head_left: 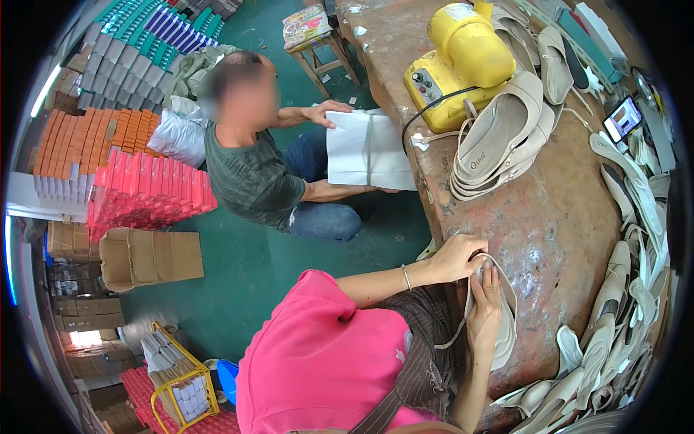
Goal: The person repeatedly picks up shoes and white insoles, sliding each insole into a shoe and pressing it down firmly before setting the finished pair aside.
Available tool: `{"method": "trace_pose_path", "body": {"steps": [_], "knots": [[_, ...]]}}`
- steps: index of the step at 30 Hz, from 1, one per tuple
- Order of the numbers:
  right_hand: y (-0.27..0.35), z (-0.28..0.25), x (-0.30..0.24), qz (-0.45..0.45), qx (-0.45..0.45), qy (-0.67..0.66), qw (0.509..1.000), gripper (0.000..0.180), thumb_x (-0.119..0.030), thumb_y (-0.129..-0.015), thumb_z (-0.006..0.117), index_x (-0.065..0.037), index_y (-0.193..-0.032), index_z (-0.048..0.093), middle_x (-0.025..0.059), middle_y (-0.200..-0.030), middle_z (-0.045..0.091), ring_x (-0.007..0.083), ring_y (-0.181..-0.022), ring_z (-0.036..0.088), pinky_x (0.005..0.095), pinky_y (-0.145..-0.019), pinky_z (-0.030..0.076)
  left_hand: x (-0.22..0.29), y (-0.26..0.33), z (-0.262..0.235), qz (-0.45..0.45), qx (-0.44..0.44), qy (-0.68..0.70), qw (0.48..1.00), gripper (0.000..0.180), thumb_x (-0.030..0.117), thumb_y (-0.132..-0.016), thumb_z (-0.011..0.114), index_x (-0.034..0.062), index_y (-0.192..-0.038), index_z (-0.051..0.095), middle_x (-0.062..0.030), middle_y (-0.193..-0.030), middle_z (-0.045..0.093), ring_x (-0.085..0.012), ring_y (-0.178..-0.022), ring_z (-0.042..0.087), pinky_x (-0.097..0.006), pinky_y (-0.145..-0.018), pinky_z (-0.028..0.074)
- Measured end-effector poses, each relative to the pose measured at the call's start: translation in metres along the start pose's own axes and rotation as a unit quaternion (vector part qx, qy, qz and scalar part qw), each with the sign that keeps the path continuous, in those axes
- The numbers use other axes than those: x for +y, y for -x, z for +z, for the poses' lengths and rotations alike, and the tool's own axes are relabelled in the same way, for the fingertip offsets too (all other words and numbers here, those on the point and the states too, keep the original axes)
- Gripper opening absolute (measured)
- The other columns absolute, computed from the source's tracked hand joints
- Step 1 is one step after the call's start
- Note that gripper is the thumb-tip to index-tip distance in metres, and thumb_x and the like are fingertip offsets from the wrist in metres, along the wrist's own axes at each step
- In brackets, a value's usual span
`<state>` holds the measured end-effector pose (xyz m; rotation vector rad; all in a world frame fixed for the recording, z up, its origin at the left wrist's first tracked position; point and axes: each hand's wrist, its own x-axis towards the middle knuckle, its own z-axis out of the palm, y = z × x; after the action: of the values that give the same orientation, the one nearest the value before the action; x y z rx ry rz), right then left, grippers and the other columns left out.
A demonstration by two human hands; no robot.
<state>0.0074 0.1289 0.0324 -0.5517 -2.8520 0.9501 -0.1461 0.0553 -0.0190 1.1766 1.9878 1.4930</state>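
A beige flat shoe (507, 318) with a loose thin strap rests at the near edge of the worn brown workbench (538, 239). My left hand (463, 258), with a bracelet on the wrist, pinches the shoe's far end. My right hand (486, 304) lies over the opening, its fingers reaching inside onto the insole and its palm against the side. What the fingertips touch inside is partly hidden. Beyond my hands sits a nested stack of beige strapped shoes (499, 145).
A yellow machine (459, 69) with knobs and a cable stands on the bench. Many beige shoes (611, 325) line its far side near a lit phone (623, 119). Left, a crouching person (253, 166) holds white flat bundles (369, 148). Stacked boxes (148, 188) and a yellow cart (181, 383) occupy the floor.
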Motion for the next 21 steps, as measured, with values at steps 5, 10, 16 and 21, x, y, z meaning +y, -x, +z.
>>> {"method": "trace_pose_path", "body": {"steps": [5, 10, 16, 21], "knots": [[0.0038, 0.0048, 0.0056, -0.016, 0.023, -0.002, 1.000, 0.043, 0.004, -0.088, 0.049, -0.003, -0.128, 0.063, 0.0204, -0.143, 0.050, 0.0392, -0.136, 0.043, 0.0484, -0.113, 0.034, -0.0010, 0.0014, 0.0000, 0.010, 0.002, -0.012, 1.000, 0.011, 0.009, -0.083, 0.066, -0.0004, -0.084, 0.059, -0.0147, -0.071, 0.058, -0.0309, -0.064, 0.059, -0.042, -0.059, 0.045], [0.0055, 0.0044, 0.0055, -0.018, 0.029, -0.009, 0.999, 0.043, 0.004, -0.088, 0.049, -0.003, -0.128, 0.063, 0.0199, -0.144, 0.050, 0.0390, -0.137, 0.043, 0.0479, -0.113, 0.035, 0.0013, 0.0016, -0.0008, 0.006, -0.002, -0.012, 1.000, 0.012, 0.010, -0.083, 0.066, -0.0002, -0.085, 0.059, -0.0140, -0.071, 0.058, -0.0292, -0.062, 0.059, -0.041, -0.058, 0.046], [0.0051, 0.0052, 0.0062, -0.016, 0.024, -0.017, 0.999, 0.043, 0.004, -0.088, 0.049, -0.004, -0.128, 0.063, 0.0212, -0.143, 0.049, 0.0402, -0.136, 0.042, 0.0480, -0.113, 0.035, 0.0027, 0.0015, -0.0024, 0.002, -0.006, -0.011, 1.000, 0.011, 0.009, -0.083, 0.065, -0.0001, -0.086, 0.059, -0.0137, -0.070, 0.058, -0.0287, -0.062, 0.059, -0.040, -0.058, 0.046], [0.0048, 0.0037, 0.0066, -0.016, 0.022, -0.019, 0.999, 0.044, 0.004, -0.087, 0.050, -0.003, -0.128, 0.063, 0.0220, -0.143, 0.049, 0.0406, -0.136, 0.042, 0.0482, -0.113, 0.034, 0.0032, 0.0002, -0.0025, -0.004, -0.011, -0.008, 1.000, 0.012, 0.010, -0.083, 0.065, 0.0006, -0.087, 0.059, -0.0138, -0.070, 0.058, -0.0283, -0.063, 0.059, -0.040, -0.058, 0.046]]}}
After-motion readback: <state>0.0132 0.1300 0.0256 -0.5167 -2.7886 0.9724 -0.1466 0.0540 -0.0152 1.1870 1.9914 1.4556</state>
